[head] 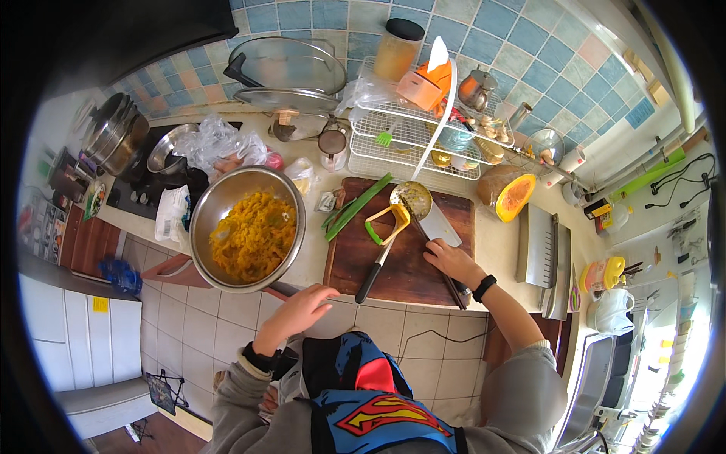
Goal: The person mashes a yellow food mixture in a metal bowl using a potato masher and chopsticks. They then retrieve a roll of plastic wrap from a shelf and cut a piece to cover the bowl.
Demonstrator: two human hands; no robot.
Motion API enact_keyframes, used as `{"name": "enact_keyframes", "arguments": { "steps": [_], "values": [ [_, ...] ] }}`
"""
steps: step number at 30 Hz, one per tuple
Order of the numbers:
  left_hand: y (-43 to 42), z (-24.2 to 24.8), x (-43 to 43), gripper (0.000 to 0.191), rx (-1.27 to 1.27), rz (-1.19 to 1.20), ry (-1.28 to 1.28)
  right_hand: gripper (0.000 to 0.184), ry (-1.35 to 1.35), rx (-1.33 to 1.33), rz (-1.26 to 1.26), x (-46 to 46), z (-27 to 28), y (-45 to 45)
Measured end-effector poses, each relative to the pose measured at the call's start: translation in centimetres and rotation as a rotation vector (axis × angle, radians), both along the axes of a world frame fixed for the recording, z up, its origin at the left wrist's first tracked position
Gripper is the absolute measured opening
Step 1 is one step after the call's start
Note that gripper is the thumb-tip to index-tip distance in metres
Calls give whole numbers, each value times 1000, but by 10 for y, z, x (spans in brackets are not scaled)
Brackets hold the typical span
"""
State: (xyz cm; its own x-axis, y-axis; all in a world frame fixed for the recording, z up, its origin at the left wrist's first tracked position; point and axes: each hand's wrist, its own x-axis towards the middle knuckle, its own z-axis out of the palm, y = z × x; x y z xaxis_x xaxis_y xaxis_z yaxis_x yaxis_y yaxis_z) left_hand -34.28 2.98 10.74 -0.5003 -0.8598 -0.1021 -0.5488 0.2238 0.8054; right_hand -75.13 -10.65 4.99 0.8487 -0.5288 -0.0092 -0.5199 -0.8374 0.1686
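Note:
My right hand (451, 262) is curled over a pair of dark chopsticks (417, 220) above the wooden cutting board (351, 258). Their far tips reach a small bowl (417, 196) with oily residue and specks inside. Under and beside that hand lies a cleaver (441, 224). On the board also rest a yellow-and-green peeler (401, 215), a black-handled knife (371, 278) and long green scallion leaves (363, 205). Empty, with fingers apart, my left hand (300, 312) hovers by the counter's front edge. Nearby stands a large steel bowl (198, 249) of orange-yellow mash (255, 235).
A cut pumpkin (515, 196) sits right of the board, near a knife holder (536, 244). Behind stands a white wire rack (391, 162) carrying jars and a tissue pack. Plastic bags (215, 139), a mug (333, 148) and a stove (133, 198) are to the left.

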Motion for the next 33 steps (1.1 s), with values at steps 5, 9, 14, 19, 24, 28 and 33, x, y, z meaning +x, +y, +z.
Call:
{"name": "enact_keyframes", "arguments": {
  "steps": [5,9,14,19,24,28,33],
  "values": [
    [8,19,26,27,35,114,-33,42,-161,11,-194,-22,22,23],
    [16,19,38,28,85,146,26,45,-421,215,-537,-77,49,75],
    [28,22,61,28,20,92,-47,34,-459,312,-950,-87,88,177],
    [34,42,104,25,119,187,-26,17,-785,420,-937,-19,81,213],
    [58,56,186,22,-69,428,-54,14,-786,470,-840,79,86,216],
    [97,44,274,21,-156,603,-38,9,-783,503,-699,181,93,217],
    [156,14,395,22,-145,720,-35,18,-674,718,-596,350,88,221]
  ]
}}
